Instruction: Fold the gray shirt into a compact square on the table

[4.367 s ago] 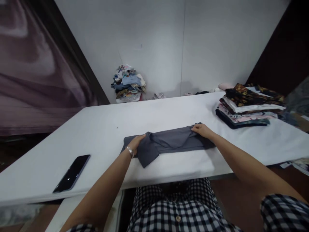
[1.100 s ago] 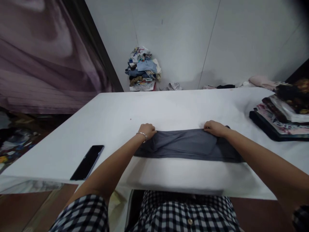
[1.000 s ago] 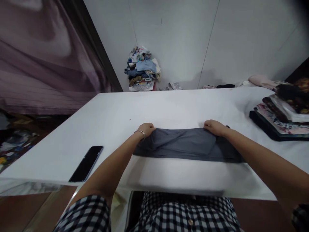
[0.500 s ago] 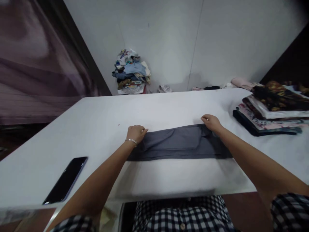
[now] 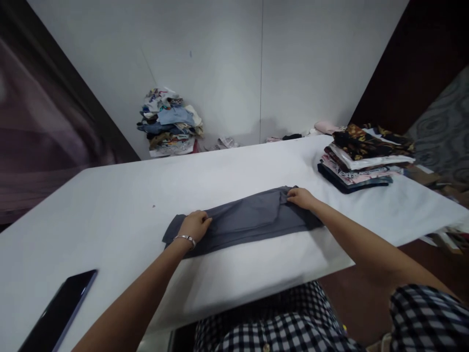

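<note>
Steadying the grey cloth [image 5: 245, 217], it seems, the right hand [image 5: 302, 198] pinches its right end while the left hand [image 5: 193, 226] rests toward its left, fingers [image 5: 200, 214] curled, grip unclear.

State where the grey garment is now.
In the head view, the grey garment lies just below centre on the white table, left of the clothes stack, left hand near its left end, right hand near its right end.
</note>
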`<state>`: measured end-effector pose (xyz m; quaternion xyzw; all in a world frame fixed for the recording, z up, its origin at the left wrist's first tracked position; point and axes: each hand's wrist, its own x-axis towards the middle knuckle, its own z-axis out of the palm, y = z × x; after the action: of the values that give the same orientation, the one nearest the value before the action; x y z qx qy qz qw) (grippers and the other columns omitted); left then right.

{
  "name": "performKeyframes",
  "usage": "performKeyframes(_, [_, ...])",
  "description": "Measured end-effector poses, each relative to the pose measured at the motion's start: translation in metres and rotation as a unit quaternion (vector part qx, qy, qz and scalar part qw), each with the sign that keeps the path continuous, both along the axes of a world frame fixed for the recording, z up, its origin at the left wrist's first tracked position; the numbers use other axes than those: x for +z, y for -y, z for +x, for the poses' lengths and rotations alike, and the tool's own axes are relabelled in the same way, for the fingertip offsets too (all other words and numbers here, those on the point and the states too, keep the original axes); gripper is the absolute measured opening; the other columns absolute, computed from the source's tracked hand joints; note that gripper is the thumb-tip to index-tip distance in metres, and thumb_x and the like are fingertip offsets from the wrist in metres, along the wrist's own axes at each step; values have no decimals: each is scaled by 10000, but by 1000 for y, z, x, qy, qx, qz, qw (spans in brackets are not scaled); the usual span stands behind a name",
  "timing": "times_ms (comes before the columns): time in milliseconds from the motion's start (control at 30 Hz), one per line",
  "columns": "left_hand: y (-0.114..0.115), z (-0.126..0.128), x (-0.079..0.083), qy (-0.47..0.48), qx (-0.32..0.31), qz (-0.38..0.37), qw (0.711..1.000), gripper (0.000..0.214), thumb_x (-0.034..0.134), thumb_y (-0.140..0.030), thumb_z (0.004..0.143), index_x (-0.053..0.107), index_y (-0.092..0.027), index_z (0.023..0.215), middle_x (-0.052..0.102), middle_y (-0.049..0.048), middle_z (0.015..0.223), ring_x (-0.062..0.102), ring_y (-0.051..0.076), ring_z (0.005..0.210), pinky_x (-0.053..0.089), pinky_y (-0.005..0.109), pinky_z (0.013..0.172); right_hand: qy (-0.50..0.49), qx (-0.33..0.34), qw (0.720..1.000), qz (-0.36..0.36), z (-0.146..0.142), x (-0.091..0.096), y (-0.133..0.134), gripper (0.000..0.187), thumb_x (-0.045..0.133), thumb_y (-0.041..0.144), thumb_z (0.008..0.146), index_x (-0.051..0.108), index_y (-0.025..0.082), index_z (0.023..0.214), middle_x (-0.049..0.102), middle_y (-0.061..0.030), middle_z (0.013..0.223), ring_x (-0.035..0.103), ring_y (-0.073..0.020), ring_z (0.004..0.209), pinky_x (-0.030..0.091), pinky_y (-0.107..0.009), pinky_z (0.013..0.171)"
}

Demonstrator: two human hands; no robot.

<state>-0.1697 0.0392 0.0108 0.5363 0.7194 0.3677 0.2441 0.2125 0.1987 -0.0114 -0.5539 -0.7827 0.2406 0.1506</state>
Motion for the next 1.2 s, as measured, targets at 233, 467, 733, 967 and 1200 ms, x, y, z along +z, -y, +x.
performKeyframes(233, [2, -11, 14, -102, 2, -59, 993, 211, 655, -272, 741, 566, -233, 554, 523, -14, 509, 453, 176, 535, 280, 269, 570, -223, 34, 970, -95, 5, 15, -3, 100, 529, 300, 770, 515, 206, 741, 554, 19, 619, 509, -130, 581, 404, -249, 564])
performKeyframes(467, [-12, -16, 10, -158, -13, -92, 983, 141, 694, -361, 670, 631, -244, 622, 603, 15, 582, 573, 222, 672, 387, 284, 677, -270, -73, 946, -161, 6, 21, -8, 139, 527, 163, 708, 563, 176, 842, 454, 52, 486, 423, -97, 459, 284, -210, 451])
performKeyframes(733, [-12, -20, 8, -353, -95, -228, 903, 312, 473, -456, 842, 663, -216, 903, 703, 74, 940, 628, 264, 901, 431, 332, 765, -137, -119, 982, 55, -6, 9, 7, 161, 550, 161, 747, 652, 176, 871, 660, -28, 811, 579, -151, 750, 411, -241, 664])
performKeyframes(967, [-10, -19, 3, -353, -99, -200, 908, 294, 427, -375, 880, 661, -211, 949, 706, 66, 959, 631, 232, 890, 428, 304, 760, -36, -54, 998, 5, -17, -1, 27, 230, 554, 363, 824, 681, 191, 737, 675, -38, 730, 600, -172, 708, 395, -260, 617])
performKeyframes(1200, [-11, -20, 1, -361, -91, -190, 909, 322, 433, -403, 875, 669, -206, 971, 708, 76, 968, 632, 245, 912, 432, 309, 778, 27, -91, 994, -61, -38, 2, 17, 265, 555, 348, 809, 668, 172, 647, 665, -66, 658, 602, -185, 662, 395, -270, 602])
